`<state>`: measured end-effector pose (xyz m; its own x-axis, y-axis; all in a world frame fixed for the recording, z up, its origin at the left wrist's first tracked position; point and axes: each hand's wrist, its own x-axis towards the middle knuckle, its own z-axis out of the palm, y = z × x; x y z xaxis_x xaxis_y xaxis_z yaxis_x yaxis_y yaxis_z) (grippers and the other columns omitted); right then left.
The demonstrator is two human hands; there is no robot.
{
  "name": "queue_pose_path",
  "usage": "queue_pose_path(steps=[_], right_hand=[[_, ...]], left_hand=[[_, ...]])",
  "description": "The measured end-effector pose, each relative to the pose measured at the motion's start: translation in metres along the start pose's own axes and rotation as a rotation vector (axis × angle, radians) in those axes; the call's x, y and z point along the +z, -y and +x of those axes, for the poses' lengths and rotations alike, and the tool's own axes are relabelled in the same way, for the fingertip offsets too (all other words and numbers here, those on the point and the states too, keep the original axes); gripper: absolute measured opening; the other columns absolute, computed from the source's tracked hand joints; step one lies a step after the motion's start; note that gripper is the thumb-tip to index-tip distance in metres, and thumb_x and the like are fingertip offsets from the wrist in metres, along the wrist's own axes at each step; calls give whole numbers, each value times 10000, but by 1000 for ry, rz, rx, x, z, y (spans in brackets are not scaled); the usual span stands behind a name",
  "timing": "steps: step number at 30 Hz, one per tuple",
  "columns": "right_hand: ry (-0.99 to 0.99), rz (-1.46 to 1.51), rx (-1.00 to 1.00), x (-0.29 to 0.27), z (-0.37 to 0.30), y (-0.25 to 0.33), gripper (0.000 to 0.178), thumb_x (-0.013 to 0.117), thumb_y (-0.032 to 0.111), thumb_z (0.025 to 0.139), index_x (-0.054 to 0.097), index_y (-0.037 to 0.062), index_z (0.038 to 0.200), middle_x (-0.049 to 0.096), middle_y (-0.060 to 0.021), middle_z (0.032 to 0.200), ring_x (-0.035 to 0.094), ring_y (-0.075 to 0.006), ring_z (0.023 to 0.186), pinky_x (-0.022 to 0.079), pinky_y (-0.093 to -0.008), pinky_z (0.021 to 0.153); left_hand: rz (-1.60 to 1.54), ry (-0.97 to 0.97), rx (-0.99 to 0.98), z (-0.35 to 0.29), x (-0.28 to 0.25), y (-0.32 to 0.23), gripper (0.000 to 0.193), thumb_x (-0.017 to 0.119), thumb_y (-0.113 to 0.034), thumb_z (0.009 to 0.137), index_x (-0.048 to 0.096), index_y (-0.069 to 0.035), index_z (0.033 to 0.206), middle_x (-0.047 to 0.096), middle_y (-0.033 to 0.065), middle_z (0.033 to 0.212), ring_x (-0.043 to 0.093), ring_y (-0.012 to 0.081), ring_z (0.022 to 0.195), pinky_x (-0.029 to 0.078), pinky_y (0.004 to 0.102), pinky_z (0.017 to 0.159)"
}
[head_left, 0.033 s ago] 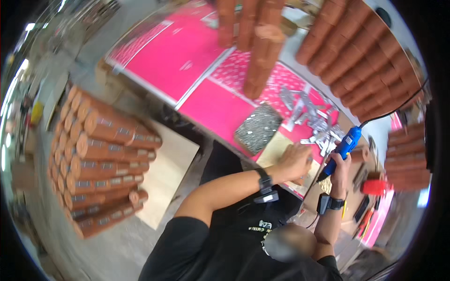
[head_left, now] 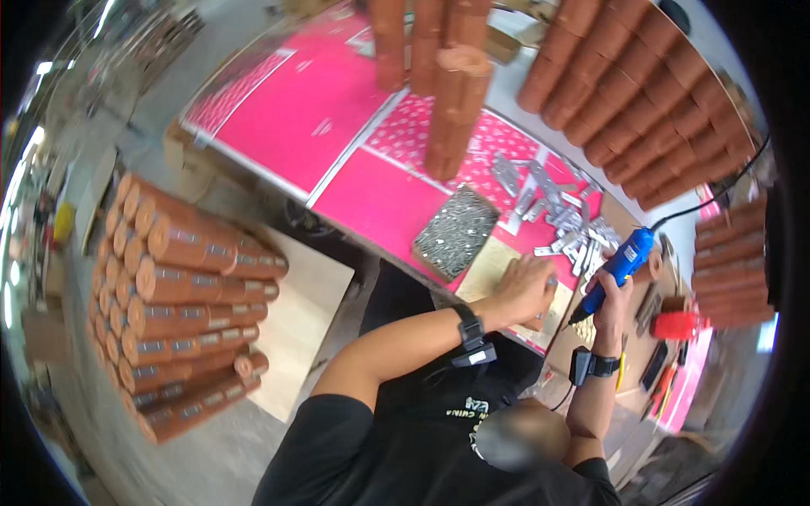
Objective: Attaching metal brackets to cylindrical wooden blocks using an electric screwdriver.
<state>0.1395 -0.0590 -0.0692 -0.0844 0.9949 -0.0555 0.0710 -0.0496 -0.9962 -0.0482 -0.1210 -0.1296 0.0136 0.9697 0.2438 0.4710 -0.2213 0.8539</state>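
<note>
My right hand is wrapped round a blue electric screwdriver, its dark tip pointing down and toward my left hand. A black cord runs from its top end. My left hand is closed over a reddish-brown piece on a pale board; most of that piece is hidden under the fingers, so its shape cannot be made out. Beside the board, a shallow box of small metal screws sits near the table's edge. Loose silvery metal plates lie in a heap beyond my hands.
Reddish-brown wooden columns stand on the pink table. More lie in rows at the far right. At left, a pile of columns with metal plates rests on a pale wooden panel. A red object lies at right.
The whole view has shifted slightly. Both hands keep their holds, and the screwdriver stays in about the same place.
</note>
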Motion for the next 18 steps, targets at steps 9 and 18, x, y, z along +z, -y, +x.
queue_pose_path(steps=[9,18], right_hand=[[-315,21,-220,-16,-54,-24,286,605,18,894,538,-44,1166,588,-62,744,589,-141,644,475,-267,622],[-343,108,-288,-6,-50,-33,330,702,-5,829,569,-5,1131,625,-35,846,612,-104,691,500,-254,630]], left_hand=[[23,189,33,13,0,8,263,635,-172,862,576,-12,1062,611,172,865,588,380,830,454,474,739],[360,71,209,32,-109,18,181,710,-134,852,690,-34,1001,678,122,937,638,308,904,499,414,801]])
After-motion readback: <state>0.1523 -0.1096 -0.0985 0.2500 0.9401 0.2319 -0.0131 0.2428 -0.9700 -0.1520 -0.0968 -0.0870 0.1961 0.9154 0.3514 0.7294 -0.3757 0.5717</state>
